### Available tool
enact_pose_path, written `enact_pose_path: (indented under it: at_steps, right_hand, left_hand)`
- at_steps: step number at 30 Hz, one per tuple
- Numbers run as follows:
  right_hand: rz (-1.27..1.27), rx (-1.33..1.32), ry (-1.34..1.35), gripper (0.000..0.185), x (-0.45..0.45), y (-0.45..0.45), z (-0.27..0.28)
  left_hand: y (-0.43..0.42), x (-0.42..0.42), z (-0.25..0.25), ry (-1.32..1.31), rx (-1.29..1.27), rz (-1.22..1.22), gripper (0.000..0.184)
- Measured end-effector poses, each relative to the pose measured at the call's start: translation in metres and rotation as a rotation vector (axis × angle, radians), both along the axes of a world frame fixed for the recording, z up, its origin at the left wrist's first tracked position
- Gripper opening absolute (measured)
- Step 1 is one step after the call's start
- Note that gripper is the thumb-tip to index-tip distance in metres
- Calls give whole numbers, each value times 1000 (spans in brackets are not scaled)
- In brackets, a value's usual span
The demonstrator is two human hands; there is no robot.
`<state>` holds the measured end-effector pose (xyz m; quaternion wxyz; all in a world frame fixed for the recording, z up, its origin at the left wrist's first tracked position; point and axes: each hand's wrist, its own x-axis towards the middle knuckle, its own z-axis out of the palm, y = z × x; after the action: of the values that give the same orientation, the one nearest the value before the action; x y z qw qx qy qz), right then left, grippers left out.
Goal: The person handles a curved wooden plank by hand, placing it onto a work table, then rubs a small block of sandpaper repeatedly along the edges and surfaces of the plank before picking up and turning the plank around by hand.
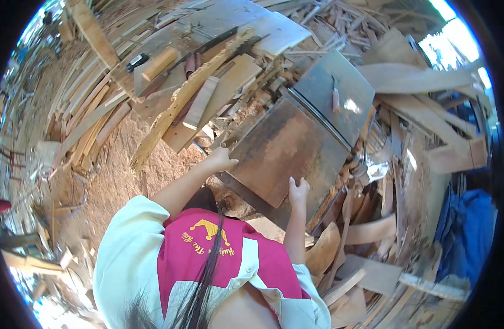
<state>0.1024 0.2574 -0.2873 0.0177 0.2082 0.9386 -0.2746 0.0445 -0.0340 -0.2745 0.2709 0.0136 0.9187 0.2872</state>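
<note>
My left hand is at the left corner of a flat metal machine table, thumb and forefinger apart with nothing visible between them. My right hand hovers over or rests on the table's near right part; I cannot tell which. Two of its fingertips point up, slightly spread, and the other fingers are hidden. Between my hands lies a flat brown panel, its front corner near my right hand. Whether it is wood or rusty metal is unclear. Beyond a dark slot, a chisel-like tool lies on the far metal plate.
Left of the machine, a rough-edged plank, a pale wood block and a wooden cylinder lie on a bench. Curved offcuts pile up at the right. A blue cloth hangs there. Sawdust covers the floor.
</note>
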Motion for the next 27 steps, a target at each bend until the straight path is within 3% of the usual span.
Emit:
enact_pose_path:
  at_steps: [4, 6, 10, 11, 12, 13, 15, 17, 21, 23, 24, 27]
  right_hand:
    - [14, -65, 15, 67, -6, -29, 31]
    - [94, 50, 54, 69, -12, -31, 20]
    - [94, 76, 119, 66, -17, -43, 17]
    - [117, 73, 162, 64, -20, -45, 17]
    - [132, 72, 206, 62, -24, -47, 16]
    - [136, 54, 243, 61, -27, -49, 17]
    - [154, 33, 324, 59, -33, -53, 20]
    - [134, 0, 365, 58, -38, -56, 23]
    - [49, -98, 395, 56, -38, -62, 30]
    - [5, -138, 394, 56, -28, -60, 32]
    - [-11, -182, 391, 55, -23, -56, 33]
    - [-101, -186, 387, 54, -4, -32, 24]
  left_hand:
    - [-23, 7, 25, 6, 23, 22, 51]
    - [-41, 11, 23, 156, 228, -31, 46]
    - [-81, 46, 172, 37, 839, -52, 45]
    - [-93, 58, 215, 41, 989, -173, 38]
    - [-104, 65, 238, 263, 1126, -404, 44]
    - [-98, 85, 266, 465, 1316, -355, 59]
    - [-81, 66, 318, -47, 1587, -728, 73]
    - [-61, 71, 349, 63, 1456, -556, 47]
    - [-21, 68, 364, -90, 1484, -770, 38]
    - [-6, 78, 369, 126, 1525, -733, 30]
    - [-15, 64, 365, 52, 1468, -967, 24]
    - [-27, 69, 372, 104, 1492, -939, 13]
